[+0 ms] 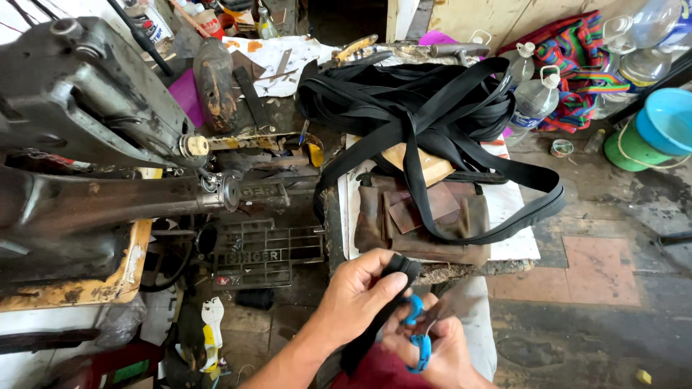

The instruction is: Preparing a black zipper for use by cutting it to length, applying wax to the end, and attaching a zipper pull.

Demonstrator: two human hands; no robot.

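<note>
We see the left hand pinching the end of a flat black webbing strap, fingers curled tight round it, low in the view just off the near edge of the cluttered workbench. Right hand grips blue-handled scissors, fingers through the loops, blades at the strap. A big tangled heap of black strap lies at the bench's far side, over a brown leather piece near the front edge. An old grey metal sewing machine stands left of the bench.
</note>
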